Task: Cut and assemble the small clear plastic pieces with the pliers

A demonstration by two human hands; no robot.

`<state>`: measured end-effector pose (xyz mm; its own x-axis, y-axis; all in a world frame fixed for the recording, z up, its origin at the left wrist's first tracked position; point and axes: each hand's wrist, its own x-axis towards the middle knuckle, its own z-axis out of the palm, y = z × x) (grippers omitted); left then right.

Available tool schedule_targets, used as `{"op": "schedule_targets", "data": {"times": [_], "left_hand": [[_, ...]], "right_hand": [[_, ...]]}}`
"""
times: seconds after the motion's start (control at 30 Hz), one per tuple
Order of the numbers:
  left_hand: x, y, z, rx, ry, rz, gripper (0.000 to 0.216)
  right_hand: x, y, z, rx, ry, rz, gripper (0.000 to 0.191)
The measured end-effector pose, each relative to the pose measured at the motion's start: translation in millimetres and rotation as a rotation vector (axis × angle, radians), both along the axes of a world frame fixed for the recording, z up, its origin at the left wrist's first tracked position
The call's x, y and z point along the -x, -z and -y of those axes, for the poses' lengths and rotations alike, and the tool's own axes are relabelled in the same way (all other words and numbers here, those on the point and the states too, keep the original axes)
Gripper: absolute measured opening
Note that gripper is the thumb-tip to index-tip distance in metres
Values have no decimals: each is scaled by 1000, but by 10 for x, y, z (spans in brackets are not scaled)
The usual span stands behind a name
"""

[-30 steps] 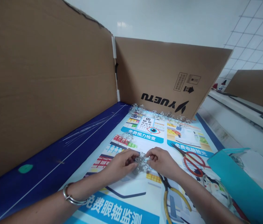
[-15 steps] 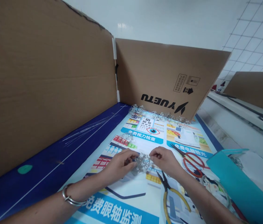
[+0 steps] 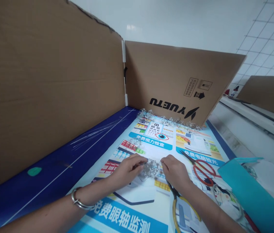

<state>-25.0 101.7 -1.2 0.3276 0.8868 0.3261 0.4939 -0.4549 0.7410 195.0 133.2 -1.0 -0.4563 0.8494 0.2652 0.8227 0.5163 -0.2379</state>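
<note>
My left hand (image 3: 130, 171) is closed, its thumb and fingers pinching the left edge of a round, silvery wire ornament (image 3: 151, 169) with looped, petal-like edges. Just right of it, my right hand (image 3: 176, 171) is closed in a pinch close to the ornament's edge. What sits between those right fingertips, perhaps a thin wire end, is too small to make out. Yellow-handled pliers (image 3: 175, 197) lie beneath my right wrist, their jaws partly hidden by that hand. Beyond them rest red-handled scissors (image 3: 206, 173).
Similar wire ornaments (image 3: 168, 122) line the foot of a standing cardboard panel (image 3: 176, 74); another wire piece (image 3: 135, 144) lies nearer. Right of my arm are a teal box (image 3: 253, 187) and a clear coil (image 3: 241, 207). A printed poster sheet (image 3: 161, 223) covers the table.
The view has shifted slightly, moving the scene rightward. My right fingers have bunched more tightly, and that hand now covers more of the pliers' jaws. The left hand keeps its pinch.
</note>
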Motion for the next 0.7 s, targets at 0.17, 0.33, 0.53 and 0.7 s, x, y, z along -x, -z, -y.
{"op": "schedule_targets", "data": {"times": [0.17,0.33,0.53,0.7], "left_hand": [[0,-1,7,10,-12,-3,23],[0,11,12,35,-40,16,24],[11,33,-5,30,-100,39,20],[39,84,-29,13,-158,19,16]], "right_hand": [[19,46,8,-68,-30,154,17],[18,70,8,-114,-36,224,16],[18,83,5,-134,-37,214,17],[9,85,-7,-124,-55,151,18]]}}
